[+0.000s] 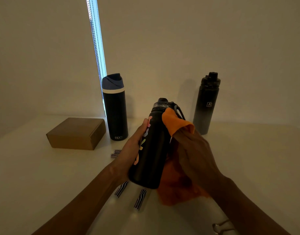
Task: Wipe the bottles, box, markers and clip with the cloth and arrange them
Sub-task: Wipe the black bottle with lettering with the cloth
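Item in hand: black metal bottle with coloured lettering (154, 150), tilted above the white table (247, 150). The left hand (134, 146) is wrapped round its body, and the right hand (193, 150) clutches the orange cloth (176, 122) against its shoulder. Judged outstanding, task early: navy blue-lidded bottle (115, 109), grey-black bottle (206, 106), brown cardboard box (76, 133), striped markers (140, 199), metal binder clip (219, 226), all lying scattered.

White table (251, 160), dimly lit. Plain beige wall (179, 39) rises behind the table. Narrow bright window strip (92, 22) with bead chains (99, 53) above the table's far edge.
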`<state>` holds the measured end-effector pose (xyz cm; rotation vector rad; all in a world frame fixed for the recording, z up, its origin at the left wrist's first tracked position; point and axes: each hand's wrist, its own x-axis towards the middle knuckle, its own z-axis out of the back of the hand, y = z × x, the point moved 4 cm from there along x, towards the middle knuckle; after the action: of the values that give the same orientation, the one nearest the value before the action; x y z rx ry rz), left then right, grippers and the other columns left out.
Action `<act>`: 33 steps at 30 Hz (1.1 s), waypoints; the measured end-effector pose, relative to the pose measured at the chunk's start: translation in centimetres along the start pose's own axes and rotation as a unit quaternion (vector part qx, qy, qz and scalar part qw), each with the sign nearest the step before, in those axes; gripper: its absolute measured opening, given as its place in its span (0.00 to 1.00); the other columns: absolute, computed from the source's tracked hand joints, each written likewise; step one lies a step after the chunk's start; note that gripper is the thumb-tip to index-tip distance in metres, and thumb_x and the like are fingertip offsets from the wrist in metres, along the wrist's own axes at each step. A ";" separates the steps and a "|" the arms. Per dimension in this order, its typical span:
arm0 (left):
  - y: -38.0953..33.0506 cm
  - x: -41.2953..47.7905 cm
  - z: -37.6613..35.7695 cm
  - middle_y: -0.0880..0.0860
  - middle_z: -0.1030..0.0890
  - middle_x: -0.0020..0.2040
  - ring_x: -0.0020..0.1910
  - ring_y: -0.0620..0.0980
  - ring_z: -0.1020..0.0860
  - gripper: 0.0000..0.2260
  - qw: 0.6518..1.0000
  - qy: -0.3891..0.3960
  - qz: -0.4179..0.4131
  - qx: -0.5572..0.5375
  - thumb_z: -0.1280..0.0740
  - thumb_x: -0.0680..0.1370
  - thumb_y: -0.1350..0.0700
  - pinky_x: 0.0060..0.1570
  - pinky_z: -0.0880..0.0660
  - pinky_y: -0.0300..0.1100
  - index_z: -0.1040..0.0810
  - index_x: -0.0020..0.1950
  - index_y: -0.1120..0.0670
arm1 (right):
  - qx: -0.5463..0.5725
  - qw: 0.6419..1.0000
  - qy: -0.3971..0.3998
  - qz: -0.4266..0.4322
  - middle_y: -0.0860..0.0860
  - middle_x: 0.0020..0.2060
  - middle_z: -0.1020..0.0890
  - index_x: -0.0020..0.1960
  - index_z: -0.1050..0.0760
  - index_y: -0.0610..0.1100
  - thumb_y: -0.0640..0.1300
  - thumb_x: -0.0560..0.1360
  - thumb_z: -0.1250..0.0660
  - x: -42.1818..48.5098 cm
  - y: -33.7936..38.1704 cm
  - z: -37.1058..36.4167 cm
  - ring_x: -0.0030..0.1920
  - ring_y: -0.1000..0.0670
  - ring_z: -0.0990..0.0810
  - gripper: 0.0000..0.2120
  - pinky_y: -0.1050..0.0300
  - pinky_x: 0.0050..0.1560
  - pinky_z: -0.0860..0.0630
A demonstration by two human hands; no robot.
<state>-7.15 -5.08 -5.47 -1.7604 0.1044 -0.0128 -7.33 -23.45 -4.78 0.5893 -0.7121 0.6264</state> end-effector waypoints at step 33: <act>-0.7 -0.9 0.7 0.61 0.15 0.48 0.48 0.64 0.17 0.29 0.999 -0.039 0.033 0.001 0.40 0.80 0.34 0.43 0.18 0.51 0.22 0.69 0.55 | -0.061 0.995 0.046 0.068 0.42 0.58 0.19 0.76 0.42 0.54 0.42 0.73 0.37 -0.6 2.3 -0.8 0.48 0.40 0.17 0.33 0.46 0.42 0.17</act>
<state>-7.97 -4.19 -4.88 -1.7522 0.1050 0.1028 -8.88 -21.55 -5.09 0.3981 -0.7020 0.7269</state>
